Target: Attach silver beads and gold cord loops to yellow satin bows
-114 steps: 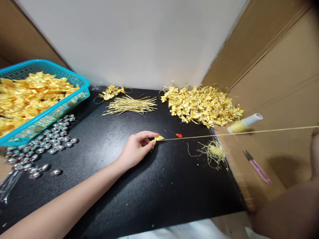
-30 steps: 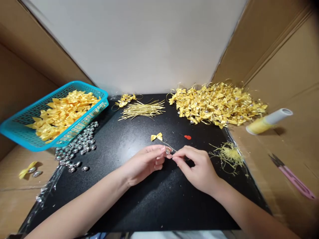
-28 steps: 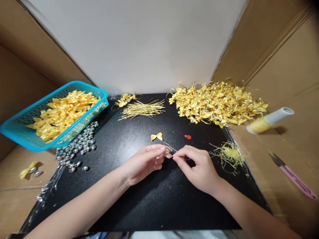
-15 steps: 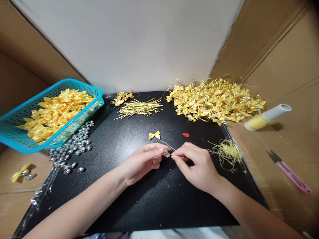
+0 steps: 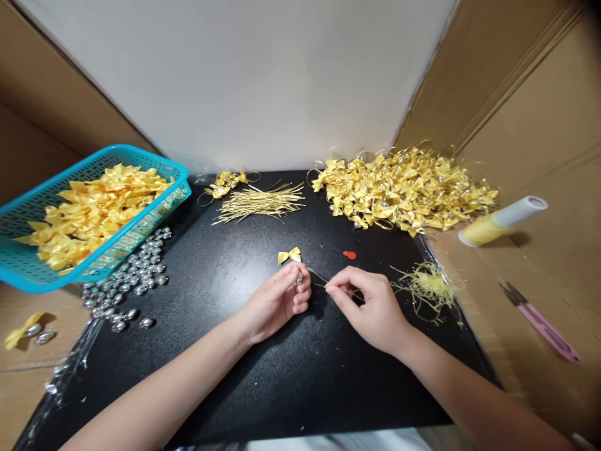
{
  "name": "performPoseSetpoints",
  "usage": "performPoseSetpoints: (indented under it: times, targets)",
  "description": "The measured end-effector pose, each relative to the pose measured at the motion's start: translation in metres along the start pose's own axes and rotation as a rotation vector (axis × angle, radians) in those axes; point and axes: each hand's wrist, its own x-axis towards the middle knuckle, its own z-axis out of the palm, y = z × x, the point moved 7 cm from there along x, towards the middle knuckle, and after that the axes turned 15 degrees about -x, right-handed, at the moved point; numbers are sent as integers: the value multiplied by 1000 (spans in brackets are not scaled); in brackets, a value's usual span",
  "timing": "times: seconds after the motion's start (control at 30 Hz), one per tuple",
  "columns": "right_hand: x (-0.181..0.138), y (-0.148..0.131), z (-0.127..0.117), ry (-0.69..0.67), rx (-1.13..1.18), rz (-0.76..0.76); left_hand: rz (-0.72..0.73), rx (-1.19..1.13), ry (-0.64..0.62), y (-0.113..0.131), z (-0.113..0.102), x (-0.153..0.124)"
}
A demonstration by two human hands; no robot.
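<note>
My left hand (image 5: pixel 279 300) is closed, with a small silver bell (image 5: pixel 299 279) pinched between thumb and fingers. Just beyond those fingertips lies a yellow ribbon bow (image 5: pixel 289 255) on the black tabletop. A thin, pale cord (image 5: pixel 318 274) stretches between the hands, and its left end is hidden behind my left fingers. My right hand (image 5: pixel 369 304) has thumb and forefinger pressed together on this cord. Whether the cord passes through the bell cannot be made out.
At left, a blue basket (image 5: pixel 185 181) holds yellow bows beside scattered silver bells (image 5: pixel 123 288). Gold ties (image 5: pixel 263 203) lie at the back, near a heap of finished-looking bows (image 5: pixel 404 191). On the right are cord scraps (image 5: pixel 427 285), a thread spool (image 5: pixel 504 220) and pink snips (image 5: pixel 547 329).
My left hand has shifted slightly left with the bell, widening the gap between the hands. My right hand stays nearly in place on the cord. The view has turned a little.
</note>
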Motion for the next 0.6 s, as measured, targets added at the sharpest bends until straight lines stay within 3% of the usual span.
performPoseSetpoints:
  times: [0.1, 0.3, 0.43, 0.6]
  targets:
    - [-2, 8, 6, -16, 50, 79, 69, 58, -19, 0, -4, 1]
    - [-9, 20, 17, -25, 158, 184, 379, 359, -9, 14, -13, -7]
    - [-13, 24, 20, 6, 180, 223, 362, 390, 93, 14, -18, -11]
    - [-15, 22, 25, 2, 157, 200, 336, 393, 52, 11, -13, -12]
